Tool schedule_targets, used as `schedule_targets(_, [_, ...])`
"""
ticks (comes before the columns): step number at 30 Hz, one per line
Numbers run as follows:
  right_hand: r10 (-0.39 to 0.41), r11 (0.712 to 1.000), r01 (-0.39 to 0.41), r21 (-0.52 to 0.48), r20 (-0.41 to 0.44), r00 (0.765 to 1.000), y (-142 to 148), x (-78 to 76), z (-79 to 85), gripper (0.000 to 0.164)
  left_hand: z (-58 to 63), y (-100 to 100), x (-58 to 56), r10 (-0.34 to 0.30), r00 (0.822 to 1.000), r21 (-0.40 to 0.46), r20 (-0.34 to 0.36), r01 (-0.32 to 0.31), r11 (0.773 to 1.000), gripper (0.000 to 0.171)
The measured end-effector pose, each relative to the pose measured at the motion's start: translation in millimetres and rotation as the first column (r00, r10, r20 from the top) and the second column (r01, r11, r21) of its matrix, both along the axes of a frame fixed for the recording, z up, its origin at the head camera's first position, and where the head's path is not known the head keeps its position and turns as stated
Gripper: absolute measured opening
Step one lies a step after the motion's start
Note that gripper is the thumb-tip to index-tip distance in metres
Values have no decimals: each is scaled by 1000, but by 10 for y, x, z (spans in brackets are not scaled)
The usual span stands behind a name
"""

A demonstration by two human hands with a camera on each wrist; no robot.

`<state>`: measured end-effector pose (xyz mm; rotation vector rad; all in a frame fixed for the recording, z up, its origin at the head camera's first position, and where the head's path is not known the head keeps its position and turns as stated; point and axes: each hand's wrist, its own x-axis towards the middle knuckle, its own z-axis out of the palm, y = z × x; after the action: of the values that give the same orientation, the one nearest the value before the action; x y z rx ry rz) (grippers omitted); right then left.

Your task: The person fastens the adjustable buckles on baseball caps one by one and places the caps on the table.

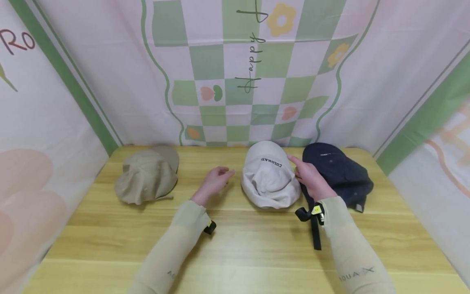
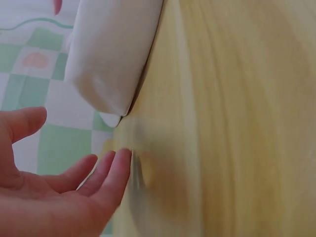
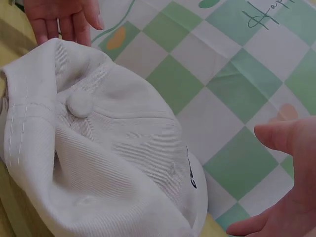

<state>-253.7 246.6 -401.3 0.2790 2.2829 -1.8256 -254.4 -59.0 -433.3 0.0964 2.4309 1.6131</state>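
Observation:
An off-white baseball cap [image 1: 271, 179] with dark lettering on its front sits on the table, brim toward the back wall. To its left is my left hand [image 1: 216, 179], apart from it; in the left wrist view that hand [image 2: 64, 187] has relaxed fingers and holds nothing. My right hand [image 1: 310, 175] is at the cap's right side, between it and a navy cap [image 1: 338, 175]. Thumb and fingers of the right hand [image 3: 286, 182] are spread in the right wrist view, with nothing between them. Whether it touches the off-white cap I cannot tell.
A khaki cap [image 1: 147, 175] lies at the left of the wooden table [image 1: 253, 253]. Behind the table hangs a checkered cloth [image 1: 238, 81], and printed cloth also closes off both sides. A black strap [image 1: 315, 232] dangles from the right wrist.

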Motion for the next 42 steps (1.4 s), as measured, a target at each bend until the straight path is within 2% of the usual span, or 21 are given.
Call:
schedule_targets(4, [0, 1000, 0, 21, 5, 1000, -3, -2, -23, 64, -24, 70, 30, -38, 999, 32, -3, 38, 999, 53])
schedule_targets(7, [-6, 1000, 5, 19, 42, 999, -19, -2, -47, 62, -33, 109, 53, -58, 998, 67, 11, 58, 996, 55])
schedule_targets(8, [-6, 1000, 5, 14, 58, 998, -24, 0, -53, 65, -25, 119, 63, -66, 998, 75, 17, 64, 995, 55])
schedule_targets(12, [20, 999, -15, -48, 97, 995, -38, 6, -72, 93, -16, 154, 79, -100, 995, 95, 18, 98, 991, 55])
schedule_targets(16, [44, 995, -35, -91, 101, 994, -60, -5, -104, 93, -10, 168, 87, -128, 992, 80, 14, 126, 989, 47])
schedule_targets(23, [58, 994, -44, -100, 133, 989, -124, -37, -160, 95, -7, 136, 111, -128, 989, 70, 67, 124, 990, 38])
schedule_targets(27, [23, 995, -8, -104, 141, 990, -143, -50, -194, 86, 12, 123, 113, -125, 989, 97, 84, 117, 988, 46])
schedule_targets(32, [-17, 984, 35, -174, 106, 994, -168, -56, -195, 45, 10, 112, 70, -35, 989, 157, 143, 12, 988, 58])
schedule_targets(35, [-13, 973, 29, -229, 73, 997, -188, -53, -178, 29, 18, 101, 40, 13, 986, 177, 164, -42, 983, 61])
schedule_targets(38, [-14, 967, 24, -254, 44, 999, -211, -53, -166, 26, 42, 92, 34, 39, 984, 182, 176, -71, 981, 63])
schedule_targets(42, [-19, 965, 22, -260, 18, 1000, -254, -52, -143, 27, 67, 85, 40, 68, 985, 202, 158, -100, 974, 64])
